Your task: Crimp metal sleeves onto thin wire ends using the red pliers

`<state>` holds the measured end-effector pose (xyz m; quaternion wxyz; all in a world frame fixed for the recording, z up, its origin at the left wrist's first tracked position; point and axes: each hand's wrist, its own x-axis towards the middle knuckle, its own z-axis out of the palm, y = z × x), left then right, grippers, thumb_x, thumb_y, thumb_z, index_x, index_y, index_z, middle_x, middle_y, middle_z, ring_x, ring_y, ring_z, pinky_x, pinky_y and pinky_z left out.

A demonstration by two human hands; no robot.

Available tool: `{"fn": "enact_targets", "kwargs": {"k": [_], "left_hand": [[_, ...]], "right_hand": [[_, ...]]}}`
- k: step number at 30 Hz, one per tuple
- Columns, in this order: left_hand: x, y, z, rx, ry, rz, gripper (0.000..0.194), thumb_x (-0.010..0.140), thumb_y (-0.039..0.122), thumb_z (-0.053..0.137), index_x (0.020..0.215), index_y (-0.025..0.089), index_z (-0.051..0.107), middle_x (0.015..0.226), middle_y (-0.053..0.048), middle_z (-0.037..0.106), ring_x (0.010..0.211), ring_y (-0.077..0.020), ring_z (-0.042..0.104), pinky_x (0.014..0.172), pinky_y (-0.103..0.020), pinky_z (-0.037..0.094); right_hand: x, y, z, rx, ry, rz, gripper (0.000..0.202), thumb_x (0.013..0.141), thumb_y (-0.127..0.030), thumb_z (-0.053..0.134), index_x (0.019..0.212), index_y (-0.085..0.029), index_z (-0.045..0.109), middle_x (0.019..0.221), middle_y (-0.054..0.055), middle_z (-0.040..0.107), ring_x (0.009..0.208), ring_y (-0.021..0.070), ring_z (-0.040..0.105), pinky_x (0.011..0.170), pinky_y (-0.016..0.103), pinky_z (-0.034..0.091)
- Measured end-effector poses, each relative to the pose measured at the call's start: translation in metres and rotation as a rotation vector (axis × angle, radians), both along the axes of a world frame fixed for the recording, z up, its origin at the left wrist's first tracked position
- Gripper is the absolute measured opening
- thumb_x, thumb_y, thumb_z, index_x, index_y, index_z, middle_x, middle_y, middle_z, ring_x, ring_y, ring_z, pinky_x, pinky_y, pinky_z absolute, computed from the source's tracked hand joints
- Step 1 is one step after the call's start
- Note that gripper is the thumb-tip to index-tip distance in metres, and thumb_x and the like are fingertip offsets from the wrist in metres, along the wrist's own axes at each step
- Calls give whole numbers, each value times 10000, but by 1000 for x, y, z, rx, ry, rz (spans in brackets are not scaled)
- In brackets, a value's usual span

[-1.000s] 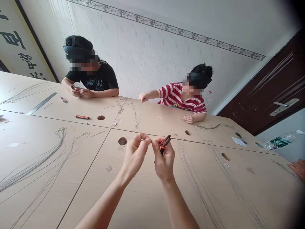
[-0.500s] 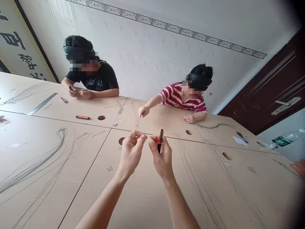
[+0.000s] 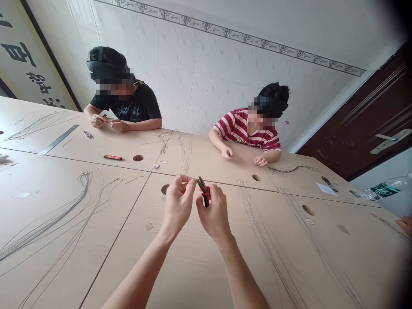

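Above the middle of the table, my right hand (image 3: 214, 212) is closed around small pliers (image 3: 205, 193) with red and black handles. Their dark jaws point up and left, close to the fingertips of my left hand (image 3: 179, 201). Thumb and forefinger of that left hand are pinched together; what lies between them is too small to make out. Bundles of thin wires (image 3: 257, 223) with small metal ends lie to the right of my hands. More grey wires (image 3: 80, 197) fan out on the left.
Across the table (image 3: 135, 240) sit a person in a black shirt (image 3: 141, 107) and a person in a striped shirt (image 3: 244, 128). A steel ruler (image 3: 59, 139), a red-black box (image 3: 113, 157), a pen (image 3: 328, 183) and a plastic bottle (image 3: 386, 188) lie about. Round holes (image 3: 138, 158) pierce the tabletop.
My right hand has turned the pliers leftward, bringing their jaws up to my left fingertips. The person in stripes has drawn an outstretched hand back from the wires.
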<state>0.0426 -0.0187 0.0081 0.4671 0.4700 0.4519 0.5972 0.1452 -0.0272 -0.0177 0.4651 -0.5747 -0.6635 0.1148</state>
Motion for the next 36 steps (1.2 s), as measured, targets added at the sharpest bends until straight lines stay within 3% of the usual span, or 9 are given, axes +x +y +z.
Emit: {"fn": "enact_targets", "kwargs": {"k": [5,9,16,22,27,34,36], "left_hand": [[3,-1,-4,23,58,-18,209,895,346,553,763,188,518,475,74,471,378,-55,316,390,-184,210],[5,-1,-4,29,80,-40,199,915,341,526,786,188,521,535,38,567,417,-73,419,408,-186,256],[7,-5,-1,13,81,-37,200,891,334,546,743,203,515,466,84,429,366,-70,306,396,-205,239],[8,-4,-3,6,113,-46,195,890,336,535,749,203,512,489,80,420,388,-67,259,389,-205,186],[2,-3,1,7,252,-127,257,894,376,515,712,196,531,499,83,295,431,-78,196,404,-216,163],[-14,-3,3,-52,486,-229,474,863,481,539,583,217,264,555,65,204,495,-96,177,435,-234,145],[-14,-3,0,-47,483,-259,474,872,487,525,577,220,266,549,60,221,497,-100,196,437,-236,161]], "right_hand": [[2,2,-1,23,-18,-15,32,841,-182,496,830,-212,491,799,28,587,786,216,530,739,351,402],[3,1,1,26,-16,-4,136,896,-240,496,770,-217,451,748,18,561,744,203,515,691,313,377],[4,2,-1,5,18,-14,223,925,-298,478,723,-221,425,677,-1,545,631,169,485,597,268,350],[6,3,-4,-70,51,-14,274,911,-347,462,676,-229,387,565,-34,485,499,140,392,511,248,282],[10,3,0,-77,69,-20,274,912,-368,456,682,-227,404,560,-38,470,505,140,380,520,246,283],[15,2,1,-71,78,8,284,920,-384,461,691,-224,406,559,-39,453,510,138,366,520,245,273],[17,2,1,-71,73,16,273,922,-379,465,702,-221,423,573,-33,474,517,139,376,529,245,282]]}}
